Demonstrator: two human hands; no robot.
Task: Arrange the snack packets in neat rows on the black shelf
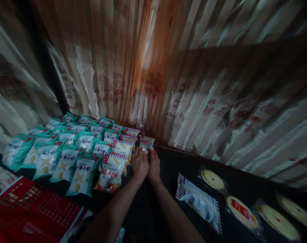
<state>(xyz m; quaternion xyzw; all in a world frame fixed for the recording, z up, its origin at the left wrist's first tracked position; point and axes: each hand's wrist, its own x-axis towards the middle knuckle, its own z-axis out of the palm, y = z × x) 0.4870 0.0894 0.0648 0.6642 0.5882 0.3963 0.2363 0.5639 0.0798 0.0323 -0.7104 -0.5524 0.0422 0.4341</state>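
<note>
Both arms reach forward over the dark tabletop [165, 162]. My left hand [140, 162] and my right hand [153, 164] meet side by side at a small red-and-white snack bag [146, 141] near the back. Their fingers close on its lower part, and the bag's printed top shows above them. Just left of my left hand stands a column of similar snack bags with striped tops, the nearest being a red-and-white snack bag [112, 172]. Beyond that column are several rows of teal-and-white snack bags [83, 173].
A striped-edge snack packet [200, 200] lies face down to the right. Past it are several round wrapped pastries [212, 179], one with a red label [241, 210]. A red printed sheet [34, 212] is at the front left. Pleated plastic sheeting [183, 84] hangs along the back.
</note>
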